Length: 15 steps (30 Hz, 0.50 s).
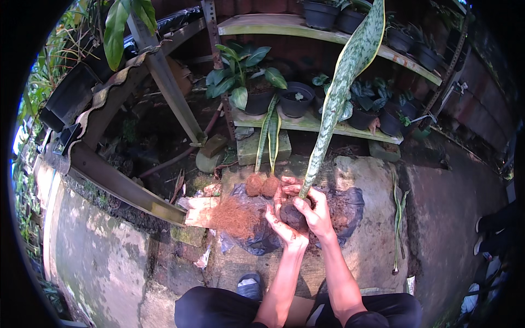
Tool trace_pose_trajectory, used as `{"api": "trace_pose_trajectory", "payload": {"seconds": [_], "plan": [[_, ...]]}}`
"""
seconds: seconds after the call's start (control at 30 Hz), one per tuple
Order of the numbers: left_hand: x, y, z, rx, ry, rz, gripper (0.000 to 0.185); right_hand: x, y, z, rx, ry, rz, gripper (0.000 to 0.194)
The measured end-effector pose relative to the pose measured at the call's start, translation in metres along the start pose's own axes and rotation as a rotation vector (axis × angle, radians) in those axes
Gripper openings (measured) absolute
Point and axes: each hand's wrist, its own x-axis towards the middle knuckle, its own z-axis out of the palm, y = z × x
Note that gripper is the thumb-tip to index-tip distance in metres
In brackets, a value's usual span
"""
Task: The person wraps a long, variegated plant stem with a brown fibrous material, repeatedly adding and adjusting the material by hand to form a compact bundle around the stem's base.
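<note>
Both of my hands cup a dark ball of soil point(292, 214) at the base of a tall snake plant leaf point(336, 90), which rises upright with a tilt to the right. My left hand point(285, 231) wraps the ball from the left and below, its fingers smeared with soil. From the right side my right hand point(318, 211) presses on the ball's top, near the leaf's foot. Just beyond my left hand stand two smaller snake plant leaves point(268, 139), each rooted in a brown fibre-covered ball point(253, 184). A loose heap of coconut fibre point(234, 217) lies to the left.
Black plastic sheeting point(354, 205) with crumbs of soil is spread under my hands. A wooden shelf point(311, 127) of potted plants stands beyond. A metal beam point(131, 190) runs along the left. A cut leaf point(397, 225) lies on the concrete at right. Dark shoes point(478, 242) show at the right edge.
</note>
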Motion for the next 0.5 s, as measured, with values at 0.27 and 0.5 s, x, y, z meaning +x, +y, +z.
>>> {"api": "trace_pose_trajectory", "payload": {"seconds": [0.27, 0.5], "plan": [[-0.007, 0.002, 0.009, 0.159, 0.003, 0.29, 0.067, -0.004, 0.003, 0.017, 0.078, 0.044, 0.104, 0.015], [-0.004, 0.01, 0.017, 0.361, -0.083, 0.106, 0.085, -0.001, 0.014, 0.012, 0.463, 0.351, 0.184, 0.006]]}}
